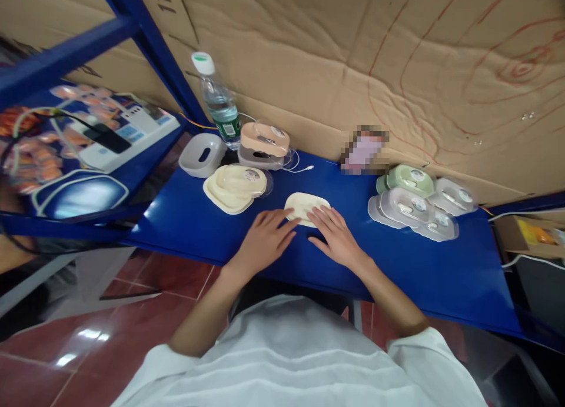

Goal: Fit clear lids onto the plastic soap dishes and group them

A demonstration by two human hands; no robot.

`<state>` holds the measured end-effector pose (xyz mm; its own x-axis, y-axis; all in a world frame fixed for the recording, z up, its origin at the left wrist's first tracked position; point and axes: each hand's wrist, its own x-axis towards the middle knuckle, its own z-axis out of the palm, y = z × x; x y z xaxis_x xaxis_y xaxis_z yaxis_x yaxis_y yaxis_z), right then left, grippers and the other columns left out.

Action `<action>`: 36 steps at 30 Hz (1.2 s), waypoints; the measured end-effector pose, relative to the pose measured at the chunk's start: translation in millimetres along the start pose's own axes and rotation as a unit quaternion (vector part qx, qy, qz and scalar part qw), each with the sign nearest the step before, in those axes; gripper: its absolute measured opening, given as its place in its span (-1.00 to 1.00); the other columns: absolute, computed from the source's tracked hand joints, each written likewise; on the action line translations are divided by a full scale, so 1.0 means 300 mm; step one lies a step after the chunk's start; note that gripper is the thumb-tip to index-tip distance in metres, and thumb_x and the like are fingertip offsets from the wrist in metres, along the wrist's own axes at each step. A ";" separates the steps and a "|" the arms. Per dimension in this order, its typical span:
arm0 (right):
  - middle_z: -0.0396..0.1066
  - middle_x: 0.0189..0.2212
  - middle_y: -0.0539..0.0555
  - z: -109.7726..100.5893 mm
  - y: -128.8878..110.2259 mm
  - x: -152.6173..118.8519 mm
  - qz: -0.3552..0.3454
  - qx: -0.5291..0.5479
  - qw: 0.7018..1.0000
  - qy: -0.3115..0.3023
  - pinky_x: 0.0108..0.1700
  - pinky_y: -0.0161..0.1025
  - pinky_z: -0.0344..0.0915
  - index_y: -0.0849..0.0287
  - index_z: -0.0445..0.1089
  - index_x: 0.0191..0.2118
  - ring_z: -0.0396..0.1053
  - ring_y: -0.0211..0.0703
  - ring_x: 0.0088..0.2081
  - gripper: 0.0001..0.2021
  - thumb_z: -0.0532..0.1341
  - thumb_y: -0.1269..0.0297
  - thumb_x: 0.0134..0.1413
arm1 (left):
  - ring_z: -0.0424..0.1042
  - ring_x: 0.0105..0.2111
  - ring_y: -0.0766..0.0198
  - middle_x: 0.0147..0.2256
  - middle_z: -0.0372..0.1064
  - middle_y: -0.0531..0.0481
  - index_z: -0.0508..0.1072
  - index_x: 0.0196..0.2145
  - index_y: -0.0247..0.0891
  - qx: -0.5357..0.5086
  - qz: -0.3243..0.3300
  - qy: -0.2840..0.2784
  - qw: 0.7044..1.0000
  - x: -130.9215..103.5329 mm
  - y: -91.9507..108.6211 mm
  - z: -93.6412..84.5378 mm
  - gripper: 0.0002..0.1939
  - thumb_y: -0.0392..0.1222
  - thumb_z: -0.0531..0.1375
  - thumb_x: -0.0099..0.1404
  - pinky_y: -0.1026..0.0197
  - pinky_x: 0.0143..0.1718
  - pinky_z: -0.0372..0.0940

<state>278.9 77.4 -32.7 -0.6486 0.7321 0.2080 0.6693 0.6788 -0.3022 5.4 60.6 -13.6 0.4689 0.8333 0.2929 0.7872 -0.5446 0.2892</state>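
Observation:
A cream rounded plastic piece (pixel 304 202), like a shallow soap-box part, lies flat on the blue table in front of me. My left hand (pixel 269 235) rests with spread fingertips at its left near edge. Fingers apart, my right hand (pixel 334 233) reaches over its right side and covers part of it. Neither hand is wrapped round anything. Just left of my left hand lie overlapping cream pieces (pixel 236 186), with a clear cover on the top one.
A light grey box (pixel 203 155), a peach soap box (pixel 265 139) and a water bottle (pixel 220 107) stand at the back left. Several lidded green and grey boxes (pixel 408 204) are grouped at the right. A blurred-out pinkish item (pixel 364 151) leans against the cardboard wall (pixel 300 60).

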 end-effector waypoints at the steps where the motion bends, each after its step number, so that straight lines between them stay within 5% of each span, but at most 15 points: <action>1: 0.18 0.52 0.17 0.010 0.008 0.002 0.004 0.007 1.000 -0.001 0.55 0.30 0.08 0.00 0.06 0.58 0.09 0.15 0.54 -0.37 0.18 0.10 0.53 | 0.43 0.29 -0.07 0.35 0.39 -0.21 0.48 0.32 -0.10 0.015 -0.035 0.024 0.999 -0.006 -0.036 -0.022 -0.58 -0.14 0.09 0.60 -0.17 0.30 0.31; 5: 0.23 0.49 0.11 0.028 0.043 -0.022 0.005 0.034 0.999 0.007 0.55 0.28 0.10 -0.06 0.28 0.47 0.17 0.09 0.51 -0.52 0.14 0.18 0.55 | 0.10 0.50 -0.34 0.52 0.08 -0.30 0.32 0.45 -0.13 0.087 -0.174 0.078 0.978 -0.025 -0.241 -0.109 -0.41 -0.02 0.18 0.55 -0.45 0.43 0.03; 8: 0.29 0.46 0.09 0.036 0.051 -0.031 0.003 0.043 0.999 0.027 0.53 0.27 0.13 -0.04 0.40 0.39 0.18 0.07 0.51 -0.60 0.13 0.24 0.56 | 0.29 0.41 -0.31 0.47 0.19 -0.28 0.42 0.37 -0.13 0.095 -0.198 0.061 0.974 -0.031 -0.323 -0.128 -0.50 0.03 0.15 0.58 -0.40 0.38 0.15; 11: 0.36 0.41 0.09 0.042 0.042 -0.025 -0.006 0.045 0.998 0.037 0.51 0.24 0.18 -0.01 0.46 0.32 0.23 0.06 0.48 -0.64 0.12 0.28 0.56 | 0.52 0.22 -0.19 0.36 0.39 -0.23 0.51 0.30 -0.07 0.088 -0.211 0.099 0.968 -0.040 -0.285 -0.096 -0.55 0.08 0.15 0.59 -0.23 0.20 0.38; 16: 0.46 0.33 0.08 0.029 0.023 -0.018 -0.025 0.035 0.998 0.044 0.48 0.13 0.21 0.02 0.55 0.19 0.36 -0.01 0.38 -0.72 0.16 0.27 0.55 | 0.60 0.07 -0.02 0.26 0.50 -0.18 0.52 0.29 0.00 0.017 -0.171 0.199 0.965 -0.075 -0.115 0.002 -0.57 0.04 0.26 0.53 -0.06 0.12 0.50; 22: 0.56 0.20 0.15 -0.018 0.081 -0.050 0.073 -0.041 0.990 0.112 0.31 0.13 0.31 0.04 0.59 0.02 0.51 0.08 0.20 -0.79 0.23 0.15 0.52 | 0.59 0.09 -0.02 0.21 0.52 -0.23 0.48 0.31 -0.09 -0.009 -0.110 0.183 0.977 -0.057 -0.013 0.094 -0.56 -0.02 0.24 0.54 -0.07 0.10 0.55; 30: 0.31 0.40 0.31 0.010 0.117 -0.068 0.160 -0.080 0.976 0.126 0.29 0.18 0.34 0.12 0.38 0.35 0.39 0.23 0.32 -0.60 0.13 0.13 0.55 | 0.57 0.13 -0.07 0.24 0.49 -0.27 0.53 0.23 -0.14 0.008 -0.101 0.116 0.988 -0.078 -0.019 0.109 -0.63 -0.05 0.21 0.56 -0.12 0.12 0.53; 34: 0.38 0.36 0.27 0.004 0.112 -0.068 0.178 -0.092 0.973 0.116 0.27 0.13 0.36 0.09 0.41 0.33 0.41 0.18 0.30 -0.62 0.07 0.17 0.58 | 0.48 0.23 -0.14 0.30 0.41 -0.24 0.49 0.27 -0.06 -0.023 -0.069 0.055 0.996 -0.144 -0.111 0.046 -0.60 0.02 0.19 0.56 -0.23 0.21 0.45; 36: 0.40 0.35 0.25 0.001 0.112 -0.068 0.187 -0.087 0.972 0.114 0.25 0.11 0.36 0.08 0.40 0.34 0.42 0.15 0.29 -0.61 0.06 0.19 0.58 | 0.46 0.26 -0.10 0.28 0.41 -0.24 0.42 0.33 -0.05 -0.044 -0.072 0.072 0.994 -0.129 -0.192 -0.019 -0.55 0.04 0.18 0.56 -0.21 0.28 0.40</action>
<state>314.5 85.3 -47.5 -0.2648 0.9097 0.3198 0.9067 0.3478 -0.2386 -60.4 59.2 -36.5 0.2862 0.8844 0.3686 0.8010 -0.4320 0.4144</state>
